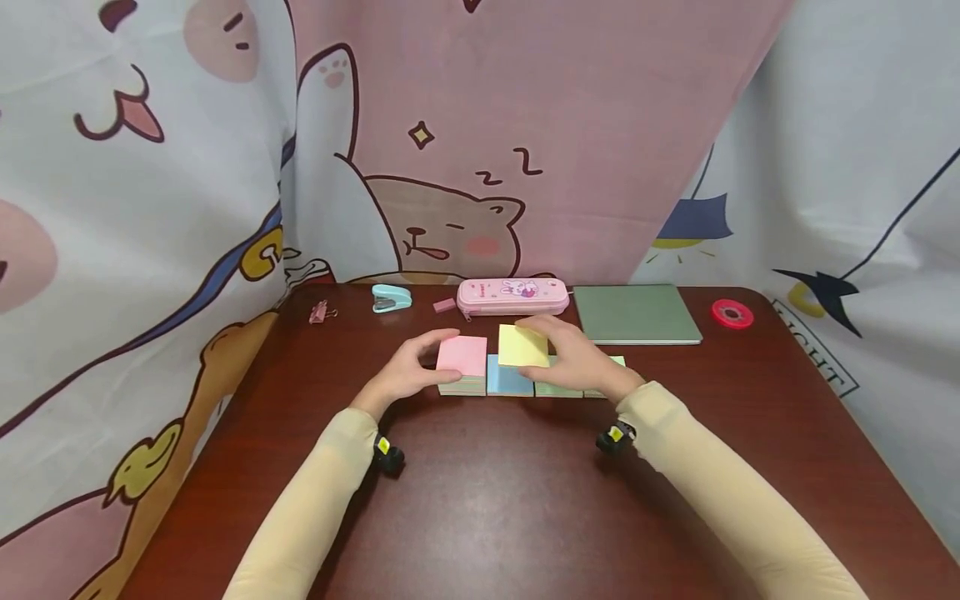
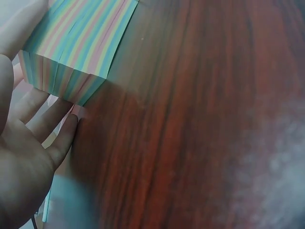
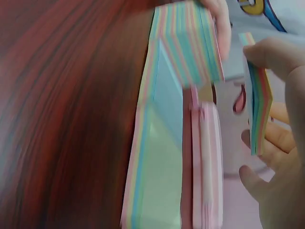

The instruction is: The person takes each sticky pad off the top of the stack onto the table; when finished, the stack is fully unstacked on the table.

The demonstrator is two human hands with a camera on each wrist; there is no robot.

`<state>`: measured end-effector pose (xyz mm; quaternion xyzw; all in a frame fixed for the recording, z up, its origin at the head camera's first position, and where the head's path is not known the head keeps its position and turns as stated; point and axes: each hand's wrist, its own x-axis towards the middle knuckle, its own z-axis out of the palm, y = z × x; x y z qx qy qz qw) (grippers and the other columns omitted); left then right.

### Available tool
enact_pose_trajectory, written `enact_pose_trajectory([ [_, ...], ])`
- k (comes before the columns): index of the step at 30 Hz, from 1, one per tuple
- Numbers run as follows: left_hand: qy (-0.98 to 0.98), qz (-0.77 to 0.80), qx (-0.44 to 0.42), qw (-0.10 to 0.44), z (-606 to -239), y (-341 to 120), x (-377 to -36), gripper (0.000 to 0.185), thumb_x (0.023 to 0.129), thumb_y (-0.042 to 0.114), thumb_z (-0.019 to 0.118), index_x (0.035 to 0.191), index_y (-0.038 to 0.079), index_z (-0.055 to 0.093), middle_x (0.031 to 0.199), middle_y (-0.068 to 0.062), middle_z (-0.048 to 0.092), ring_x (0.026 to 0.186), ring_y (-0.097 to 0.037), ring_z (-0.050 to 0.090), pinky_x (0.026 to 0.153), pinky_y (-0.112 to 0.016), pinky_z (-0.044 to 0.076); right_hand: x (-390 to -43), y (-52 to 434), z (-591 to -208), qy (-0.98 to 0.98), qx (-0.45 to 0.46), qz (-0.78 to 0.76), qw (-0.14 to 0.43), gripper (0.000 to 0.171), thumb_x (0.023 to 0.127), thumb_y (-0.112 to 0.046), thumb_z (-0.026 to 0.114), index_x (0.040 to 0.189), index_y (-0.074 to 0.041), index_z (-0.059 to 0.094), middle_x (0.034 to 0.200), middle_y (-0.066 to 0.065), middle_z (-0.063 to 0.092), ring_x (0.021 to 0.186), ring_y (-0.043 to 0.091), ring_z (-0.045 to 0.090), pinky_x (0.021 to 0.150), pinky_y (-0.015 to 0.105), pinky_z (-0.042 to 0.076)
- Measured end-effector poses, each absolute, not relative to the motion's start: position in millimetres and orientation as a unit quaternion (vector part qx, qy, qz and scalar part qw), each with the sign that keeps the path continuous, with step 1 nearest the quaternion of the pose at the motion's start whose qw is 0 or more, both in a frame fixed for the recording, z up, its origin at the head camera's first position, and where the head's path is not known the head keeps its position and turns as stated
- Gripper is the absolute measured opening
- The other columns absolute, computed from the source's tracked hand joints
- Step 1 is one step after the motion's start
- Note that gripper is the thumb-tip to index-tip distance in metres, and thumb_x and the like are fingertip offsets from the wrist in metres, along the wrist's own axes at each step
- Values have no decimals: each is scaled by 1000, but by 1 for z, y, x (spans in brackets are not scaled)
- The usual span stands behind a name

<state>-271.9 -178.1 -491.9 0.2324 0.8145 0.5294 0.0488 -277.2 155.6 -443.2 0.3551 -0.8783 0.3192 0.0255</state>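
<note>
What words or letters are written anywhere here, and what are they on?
"LIGHT" in a box on the white curtain, right of the table.
"Z Z" above the sleeping bear on the pink curtain.
Small print on the pink pencil case: too small to read.
The sticky note pads show no writing.

Likely staged home desk: wooden table (image 1: 480, 517) draped round by cartoon-print cloth (image 1: 150, 167); stationery laid out, pencil case (image 1: 513, 296), stapler (image 1: 391, 298).

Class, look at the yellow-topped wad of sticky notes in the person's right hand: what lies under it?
Under the yellow-topped wad, held by the right hand, lie a blue pad and green pads on the table. The hand covers most of the green ones.
</note>
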Motion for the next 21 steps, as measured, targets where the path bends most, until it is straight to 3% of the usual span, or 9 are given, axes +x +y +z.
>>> enact_pose_trajectory([
  [12,817,532,219,40,-495,-177,-272,78,85,17,90,152,6,54,147,-9,62,129,-31,62,112,-54,47,-269,275,-461,-905,314,284,36,76,79,-18,88,146,-4,56,137,12,64,108,23,61,89,47,54],
  [21,824,525,210,44,-494,-177,-271,78,85,23,91,153,11,55,148,-6,61,130,-31,60,112,-54,47,-258,334,-475,-933,250,257,3,78,81,-14,85,151,-7,51,145,15,60,117,28,58,97,49,47],
])
